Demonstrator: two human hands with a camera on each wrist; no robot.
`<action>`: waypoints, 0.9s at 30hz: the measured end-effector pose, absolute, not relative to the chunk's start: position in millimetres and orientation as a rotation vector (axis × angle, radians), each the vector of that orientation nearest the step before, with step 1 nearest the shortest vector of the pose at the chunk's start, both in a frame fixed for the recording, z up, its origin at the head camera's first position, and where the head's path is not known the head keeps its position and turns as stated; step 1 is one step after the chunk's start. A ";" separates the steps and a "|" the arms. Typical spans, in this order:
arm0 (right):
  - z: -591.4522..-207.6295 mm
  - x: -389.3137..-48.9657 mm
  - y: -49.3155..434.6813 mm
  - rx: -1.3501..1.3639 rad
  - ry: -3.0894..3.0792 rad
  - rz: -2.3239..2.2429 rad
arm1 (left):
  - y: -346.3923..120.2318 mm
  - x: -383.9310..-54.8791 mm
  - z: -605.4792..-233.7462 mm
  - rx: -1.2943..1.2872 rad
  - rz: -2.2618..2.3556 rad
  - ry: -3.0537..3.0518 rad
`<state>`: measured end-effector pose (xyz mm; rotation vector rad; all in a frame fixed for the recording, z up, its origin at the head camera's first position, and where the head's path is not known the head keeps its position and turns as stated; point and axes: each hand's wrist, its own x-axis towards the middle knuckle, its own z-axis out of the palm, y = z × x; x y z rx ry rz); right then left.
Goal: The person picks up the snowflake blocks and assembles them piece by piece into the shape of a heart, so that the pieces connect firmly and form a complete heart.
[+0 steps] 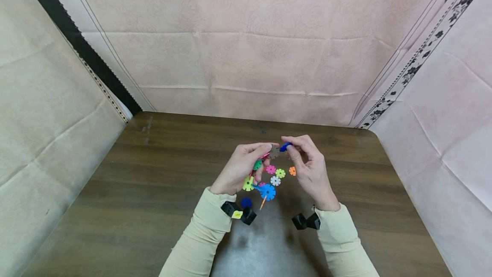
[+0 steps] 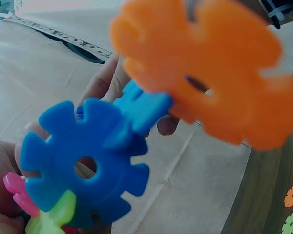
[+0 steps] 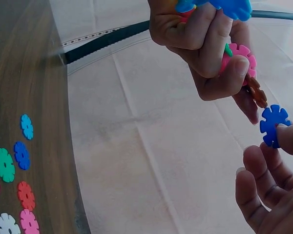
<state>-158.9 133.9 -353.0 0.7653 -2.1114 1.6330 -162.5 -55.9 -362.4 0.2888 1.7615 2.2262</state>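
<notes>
In the head view, my left hand (image 1: 239, 165) holds a chain of slotted, flower-shaped plastic discs. A light blue disc (image 2: 58, 151) and a large-looking orange disc (image 2: 224, 102) hang off this chain close to the left wrist camera. Further along it, the left thumb presses on a pink disc (image 3: 250, 61), with a brownish disc (image 3: 257, 91) jutting out past the fingertips. My right hand (image 1: 312, 172) pinches a dark blue disc (image 3: 271, 127) between thumb and fingertips. Its edge sits right at the brownish disc's edge.
Several loose discs lie on the brown wooden table (image 1: 161, 174) beneath the hands, among them a white disc (image 1: 275, 181) and an orange disc (image 1: 292, 170). Pale cloth walls (image 1: 246, 63) surround the table's back and sides.
</notes>
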 end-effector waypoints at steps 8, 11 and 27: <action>-353.2 -158.2 135.1 0.769 -2.136 1.665 | -56.4 -163.0 -363.3 0.298 2.221 1.729; -352.9 -158.3 136.3 0.780 -2.154 1.701 | -56.5 -163.0 -362.8 0.295 2.220 1.726; -375.0 -174.7 144.5 0.843 -2.178 1.709 | -54.0 -163.6 -362.1 0.254 2.185 1.724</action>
